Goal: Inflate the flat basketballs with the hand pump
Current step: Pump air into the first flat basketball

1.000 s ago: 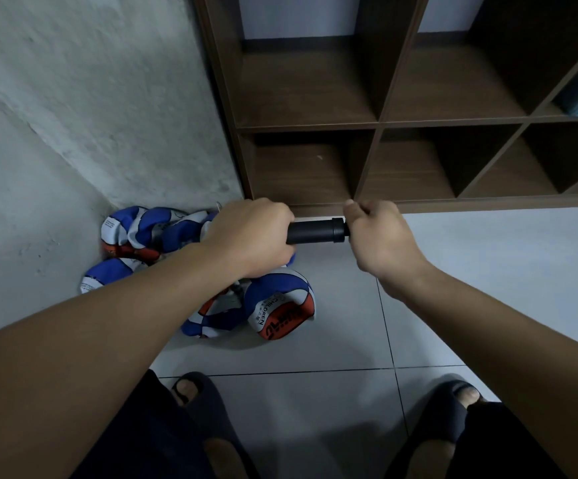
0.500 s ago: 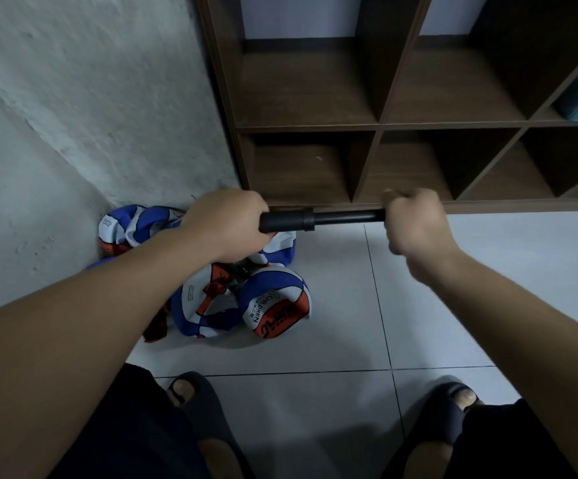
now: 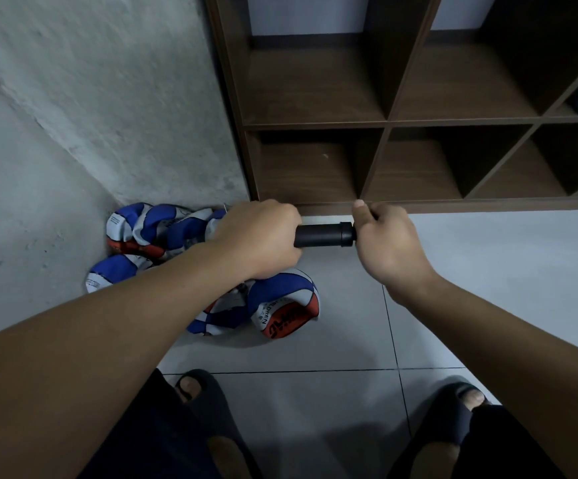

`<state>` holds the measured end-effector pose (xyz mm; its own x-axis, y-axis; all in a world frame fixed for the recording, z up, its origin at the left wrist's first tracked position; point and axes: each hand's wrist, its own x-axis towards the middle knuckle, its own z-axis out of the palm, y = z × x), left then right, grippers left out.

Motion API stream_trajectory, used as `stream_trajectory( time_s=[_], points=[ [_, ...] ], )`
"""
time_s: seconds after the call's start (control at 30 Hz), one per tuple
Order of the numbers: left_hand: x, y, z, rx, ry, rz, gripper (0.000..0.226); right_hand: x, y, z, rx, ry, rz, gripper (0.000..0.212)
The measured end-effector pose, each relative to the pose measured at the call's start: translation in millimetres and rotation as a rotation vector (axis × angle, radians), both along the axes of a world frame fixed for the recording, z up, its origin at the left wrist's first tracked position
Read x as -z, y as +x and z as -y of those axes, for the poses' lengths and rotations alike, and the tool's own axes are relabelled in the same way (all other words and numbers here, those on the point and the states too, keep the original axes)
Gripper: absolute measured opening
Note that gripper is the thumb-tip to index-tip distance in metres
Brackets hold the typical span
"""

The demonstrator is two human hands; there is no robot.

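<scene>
Left hand [image 3: 258, 238]: arm reaches forward from lower left; fingers curled round the left end of the pump [image 3: 324, 234], knuckles up.
Right hand [image 3: 389, 242]: arm reaches in from lower right; fingers and thumb wrapped round the pump's handle at the barrel's right end, thumb tip pointing up.
Pump: short black barrel held level between the two hands, above the floor [image 3: 315, 402]; only the stretch between the fists shows.
Change: half a second ago the hands were farther apart with a thin rod showing; now the right hand sits against the barrel's cap, rod pushed in.
Balls [image 3: 282, 311]: flat blue, white and red balls heaped on the floor in the corner, below and left of the left hand, partly hidden by that arm.
Link: whether the pump joins a ball is probably hidden behind the left hand.
Shelf [image 3: 384, 126]: brown cubby unit behind the hands.
</scene>
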<state>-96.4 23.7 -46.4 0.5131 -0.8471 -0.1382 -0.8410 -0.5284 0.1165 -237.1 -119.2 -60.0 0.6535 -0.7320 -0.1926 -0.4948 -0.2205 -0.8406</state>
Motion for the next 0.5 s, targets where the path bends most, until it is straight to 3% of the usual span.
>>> stream_trajectory(
  time_s=[0.13,0.27,0.5],
  points=[
    [3.6,4.0,2.2,-0.012,0.002,-0.061,0.024,-3.3,0.5,14.3,-0.013,0.000,-0.031,0.045],
    [2.0,23.9,-3.4,-0.090,0.000,-0.161,0.030,-10.6,-2.1,50.8,0.125,-0.050,0.001,0.051],
    [0.3,34.9,-7.8,-0.109,-0.005,-0.083,0.029,-12.7,-0.9,47.7,0.180,-0.132,-0.012,0.050]
  ],
)
